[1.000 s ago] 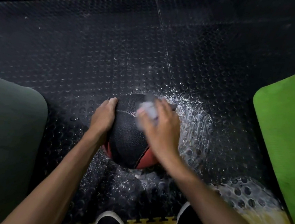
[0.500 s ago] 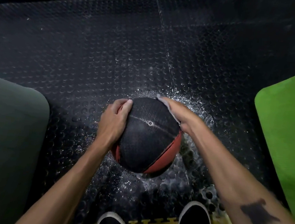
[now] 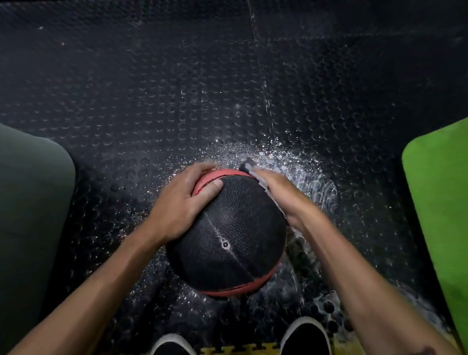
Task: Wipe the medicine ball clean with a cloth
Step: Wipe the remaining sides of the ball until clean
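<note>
The wiping is under way. The round black medicine ball with red rubber bands [image 3: 230, 233] sits on the black studded rubber floor mat [image 3: 150, 86], just beyond the toes of two black canvas shoes with white soles [image 3: 307, 348], in a patch of wet floor that glitters with droplets. The left hand [image 3: 181, 204] steadies the ball from its left flank, fingers curled over the top edge and the thumb pressed on the red band, so this grip is clamped on the ball. The right hand [image 3: 280, 193] lies along the upper right curve with the pale grey cloth [image 3: 251, 171] trapped between palm and ball.

As a judgement, this is a mid-task stroke on the far right side. The next move calls for dragging the cloth on round the curve, then rolling the ball with the left hand to bring an unwiped face up (the underside cannot be reached where it rests).

Most of the cloth is hidden under the right hand; only a blurred corner shows past the fingertips, and I cannot tell whether those fingers lie flat or pinch it. The ball's far side and base are out of sight. A dark green mat [image 3: 15, 202] on the left and a bright green mat [image 3: 448, 208] on the right are cut off by the frame edges.
</note>
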